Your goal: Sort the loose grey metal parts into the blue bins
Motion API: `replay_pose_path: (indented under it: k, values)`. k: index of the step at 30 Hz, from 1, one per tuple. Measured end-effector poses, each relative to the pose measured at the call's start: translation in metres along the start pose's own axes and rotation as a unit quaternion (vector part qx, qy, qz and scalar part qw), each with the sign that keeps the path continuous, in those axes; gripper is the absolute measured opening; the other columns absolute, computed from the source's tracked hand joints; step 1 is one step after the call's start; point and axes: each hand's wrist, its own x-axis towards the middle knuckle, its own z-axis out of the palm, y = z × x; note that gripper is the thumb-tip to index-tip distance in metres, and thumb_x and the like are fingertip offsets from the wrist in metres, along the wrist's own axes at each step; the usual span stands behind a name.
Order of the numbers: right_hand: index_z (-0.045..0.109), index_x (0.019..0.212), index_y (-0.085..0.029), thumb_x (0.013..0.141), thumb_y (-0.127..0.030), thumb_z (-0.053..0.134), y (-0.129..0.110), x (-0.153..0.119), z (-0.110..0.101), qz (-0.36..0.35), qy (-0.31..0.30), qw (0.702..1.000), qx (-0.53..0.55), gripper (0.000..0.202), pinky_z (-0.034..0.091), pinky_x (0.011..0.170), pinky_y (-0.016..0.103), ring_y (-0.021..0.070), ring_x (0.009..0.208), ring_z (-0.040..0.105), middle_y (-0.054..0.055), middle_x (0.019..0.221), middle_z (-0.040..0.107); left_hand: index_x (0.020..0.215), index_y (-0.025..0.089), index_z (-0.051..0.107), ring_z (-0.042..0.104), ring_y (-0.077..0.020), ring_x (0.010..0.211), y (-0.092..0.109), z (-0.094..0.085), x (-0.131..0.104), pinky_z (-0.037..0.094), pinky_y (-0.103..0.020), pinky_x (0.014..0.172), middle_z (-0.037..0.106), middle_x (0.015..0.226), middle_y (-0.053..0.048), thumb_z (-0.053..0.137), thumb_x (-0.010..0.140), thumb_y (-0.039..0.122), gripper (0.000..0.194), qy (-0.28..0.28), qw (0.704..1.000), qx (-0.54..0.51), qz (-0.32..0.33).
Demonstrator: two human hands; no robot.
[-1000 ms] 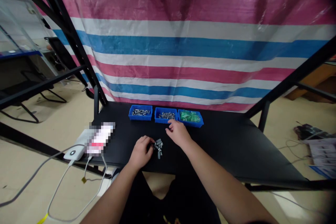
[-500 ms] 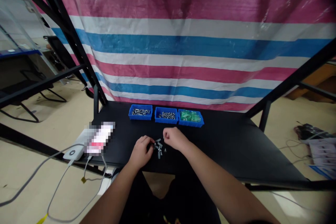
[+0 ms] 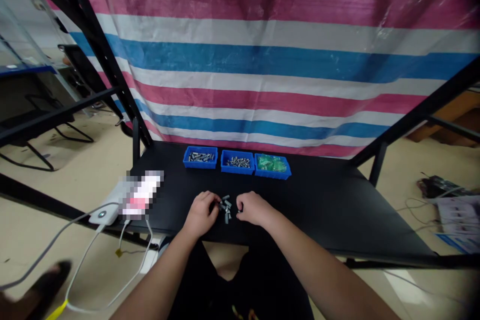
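On the black counter, small metal pieces lie heaped between the curled left hand and the curled right hand, probably for easy reach, though I cannot tell what either hand holds.

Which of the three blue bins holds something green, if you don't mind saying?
The right bin; the left bin and middle bin hold silvery parts instead.
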Motion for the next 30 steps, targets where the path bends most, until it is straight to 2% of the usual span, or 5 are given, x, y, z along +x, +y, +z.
replay_pose_path:
  k: [4,9,11,20,30]
  values:
    - [0.062,0.059,-0.020,0.061,-0.008,0.075,-0.003,0.016,-0.012,0.020,-0.052,0.998,0.013,0.018,0.041,0.053,0.024,0.0138,0.047,0.058,-0.003,0.049,0.059,0.094,0.022,0.063,0.059,-0.0225,0.088,0.000,0.000,0.000,0.049,-0.038,0.084,0.064,0.090,-0.005,0.052,0.085,0.011,0.018,-0.005,1.000,0.003,-0.002]
    - [0.064,0.087,-0.020,0.084,-0.022,0.064,0.005,0.049,-0.035,-0.007,0.289,0.954,0.079,0.004,0.048,0.070,0.025,0.0167,0.072,0.069,0.003,0.077,0.073,0.096,0.023,0.063,0.060,-0.0231,0.090,0.000,0.000,-0.001,0.049,-0.038,0.085,0.063,0.089,-0.005,0.053,0.085,0.012,0.019,-0.001,1.000,0.006,-0.002]
    - [0.062,0.093,-0.020,0.087,-0.024,0.061,0.008,0.052,-0.032,-0.023,0.330,0.939,0.093,0.008,0.048,0.072,0.025,0.0173,0.076,0.069,0.004,0.081,0.073,0.095,0.023,0.063,0.060,-0.0232,0.090,0.001,-0.001,-0.001,0.049,-0.038,0.085,0.064,0.089,-0.005,0.053,0.084,0.012,0.018,-0.002,1.000,0.006,-0.004]
    - [0.065,0.083,-0.022,0.080,-0.018,0.065,0.001,0.013,0.013,-0.118,0.062,0.986,0.101,0.005,0.041,0.061,0.020,0.0110,0.061,0.061,-0.003,0.071,0.069,0.092,0.023,0.063,0.060,-0.0226,0.088,0.001,-0.001,0.001,0.048,-0.038,0.083,0.065,0.088,-0.004,0.055,0.084,0.011,0.017,-0.011,1.000,0.008,-0.005]
    - [0.070,0.097,-0.025,0.079,-0.006,0.059,-0.010,0.010,0.007,-0.160,0.023,0.987,0.013,0.027,0.038,0.068,0.021,0.0124,0.070,0.058,-0.002,0.076,0.064,0.093,0.022,0.063,0.058,-0.0220,0.088,0.000,-0.001,0.000,0.046,-0.037,0.083,0.064,0.088,-0.004,0.054,0.085,0.010,0.017,-0.008,1.000,0.003,-0.005]
